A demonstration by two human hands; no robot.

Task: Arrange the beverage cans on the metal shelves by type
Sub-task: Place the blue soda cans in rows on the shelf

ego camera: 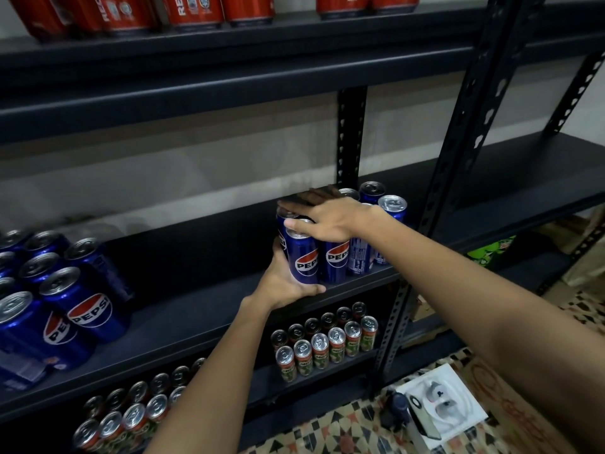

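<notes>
A cluster of slim blue Pepsi cans (337, 257) stands at the right end of the middle metal shelf (196, 309). My left hand (284, 283) cups the front left slim can (302, 258) from below and the side, thumb along the shelf edge. My right hand (324, 221) lies flat over the tops of the front cans, fingers stretched to the left. More slim blue cans (391, 206) stand behind my right wrist. A group of wider blue Pepsi cans (65, 290) fills the shelf's left end.
Red cans (196, 11) line the top shelf. Green and red slim cans (327, 345) stand in rows on the lower shelf, with more of them (131, 417) at lower left. A black upright post (458, 158) rises right of the cluster. A white box (442, 401) lies on the patterned floor.
</notes>
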